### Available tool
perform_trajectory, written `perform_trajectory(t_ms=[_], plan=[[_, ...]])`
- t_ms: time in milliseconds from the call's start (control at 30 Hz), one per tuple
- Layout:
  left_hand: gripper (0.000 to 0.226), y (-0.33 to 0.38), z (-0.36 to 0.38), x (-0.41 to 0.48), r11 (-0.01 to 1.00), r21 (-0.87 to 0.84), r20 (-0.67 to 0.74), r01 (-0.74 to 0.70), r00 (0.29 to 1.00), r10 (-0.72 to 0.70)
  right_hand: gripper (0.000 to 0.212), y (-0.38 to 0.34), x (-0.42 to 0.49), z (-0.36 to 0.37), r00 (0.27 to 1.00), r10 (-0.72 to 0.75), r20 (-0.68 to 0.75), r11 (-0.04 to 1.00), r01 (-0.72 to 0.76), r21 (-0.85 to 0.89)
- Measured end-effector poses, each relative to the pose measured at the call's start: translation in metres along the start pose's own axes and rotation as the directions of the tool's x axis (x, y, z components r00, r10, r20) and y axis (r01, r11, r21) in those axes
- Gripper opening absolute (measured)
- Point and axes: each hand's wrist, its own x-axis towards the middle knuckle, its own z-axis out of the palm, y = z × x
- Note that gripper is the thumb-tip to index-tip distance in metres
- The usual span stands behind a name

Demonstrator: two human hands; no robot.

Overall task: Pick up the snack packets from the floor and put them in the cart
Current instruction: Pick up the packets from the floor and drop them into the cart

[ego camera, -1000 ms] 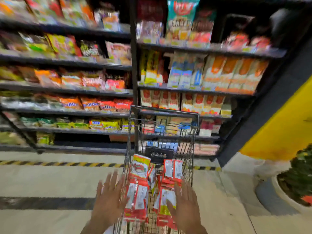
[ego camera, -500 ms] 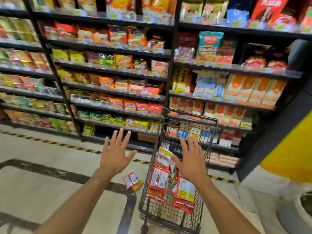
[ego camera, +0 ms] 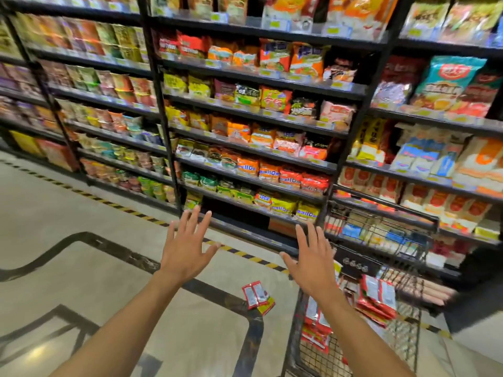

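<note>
Now I see both arms stretched forward, left hand (ego camera: pixel 187 248) and right hand (ego camera: pixel 313 261) raised with fingers spread, holding nothing, above floor packets (ego camera: pixel 257 296) beside the cart (ego camera: pixel 402 338).

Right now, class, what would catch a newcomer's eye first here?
Two spread, empty hands, the left hand and right hand, are held forward at centre. Below them red snack packets lie on the floor beside the wire cart, which holds more packets at lower right. Packed shelves fill the background.

Stocked aisle fills my feed.
Black shelves (ego camera: pixel 165 126) carry bright packaged goods (ego camera: pixel 268 172); yellow-black tape (ego camera: pixel 254 258) edges pale floor (ego camera: pixel 54 227).
</note>
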Motion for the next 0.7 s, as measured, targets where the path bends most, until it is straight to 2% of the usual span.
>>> perform_trajectory(t_ms=[133,300,500,700], plan=[[0.083,-0.055,0.014,0.030,0.999,0.033,0.068,-0.009,0.998,0.007,0.085,-0.051,0.029,0.029,0.998,0.037,0.044,0.999,-0.037,0.010],[0.083,-0.087,0.044,0.071,0.997,0.024,0.133,-0.071,0.989,0.067,0.085,-0.080,0.053,0.059,0.993,0.074,0.089,0.997,-0.072,-0.022],[0.086,-0.086,0.086,0.126,0.991,0.007,0.230,-0.133,0.965,0.127,0.090,-0.068,0.093,0.099,0.980,0.137,0.145,0.990,-0.138,-0.006],[0.092,-0.052,0.144,0.203,0.981,0.004,0.321,-0.195,0.929,0.183,0.094,-0.024,0.156,0.150,0.957,0.187,0.220,0.982,-0.190,-0.008]])
